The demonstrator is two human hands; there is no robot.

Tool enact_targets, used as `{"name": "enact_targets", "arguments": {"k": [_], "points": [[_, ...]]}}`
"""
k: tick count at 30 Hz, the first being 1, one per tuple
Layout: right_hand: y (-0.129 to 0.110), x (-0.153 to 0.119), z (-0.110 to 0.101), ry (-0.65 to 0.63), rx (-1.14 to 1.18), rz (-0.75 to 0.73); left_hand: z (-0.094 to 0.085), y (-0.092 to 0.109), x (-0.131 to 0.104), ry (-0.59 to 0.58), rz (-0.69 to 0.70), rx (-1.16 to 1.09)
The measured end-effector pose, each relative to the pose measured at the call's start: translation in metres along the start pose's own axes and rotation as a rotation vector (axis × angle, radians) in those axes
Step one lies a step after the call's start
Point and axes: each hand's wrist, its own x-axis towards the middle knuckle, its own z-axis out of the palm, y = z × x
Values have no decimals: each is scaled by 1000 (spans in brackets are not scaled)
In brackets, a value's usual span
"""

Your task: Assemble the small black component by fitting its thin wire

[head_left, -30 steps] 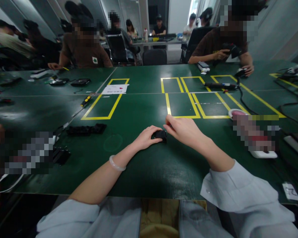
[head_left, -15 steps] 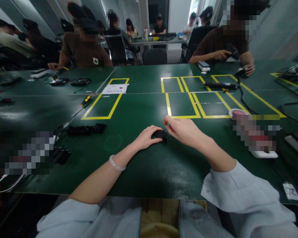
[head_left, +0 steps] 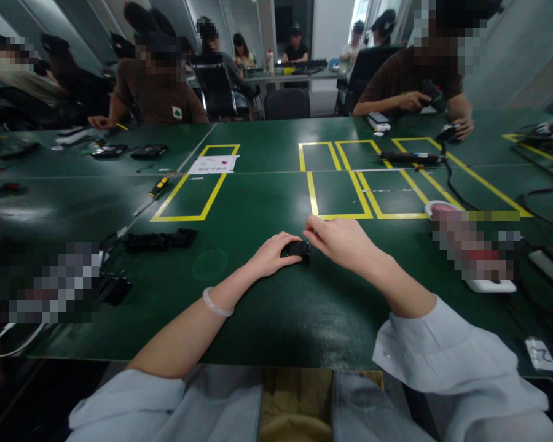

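A small black boxy part (head_left: 297, 249) rests on the green table (head_left: 258, 319) in front of me; its exact kind I cannot make out. My left hand (head_left: 275, 254) grips it from the left, thumb along the near side and fingers over the far side. Just right of the part, my right hand (head_left: 338, 240) is held with its fingers curled and thumb and forefinger pinched together. Whatever those fingertips hold, if anything, is too small or hidden to name.
Yellow tape (head_left: 343, 217) marks rectangles beyond my hands. Black strips (head_left: 161, 240) and a yellow-black screwdriver (head_left: 159, 186) lie to the left. On the right are a blurred-out phone-like item (head_left: 491, 286), a black rod-shaped tool (head_left: 408, 158) and its cable. People sit opposite.
My right hand has shifted very slightly at the black part's right end. The left hand keeps its hold and the part stays in place.
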Motion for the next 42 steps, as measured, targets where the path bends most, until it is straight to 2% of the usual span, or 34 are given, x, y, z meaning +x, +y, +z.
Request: {"name": "enact_targets", "arguments": {"k": [9,15,21,33,42], "points": [[3,-3,-4,-7,114,-78,0,1,0,4,3,-10],[1,-3,-5,13,143,-57,-1,3,1,5,15,-7],[0,1,-1,-23,36,-3,-1,1,1,-4,-7,7],[3,-5,-10,-22,176,-81,-2,4,0,3,2,-18],[-1,1,-2,-28,42,15,0,0,0,7,6,0]]}}
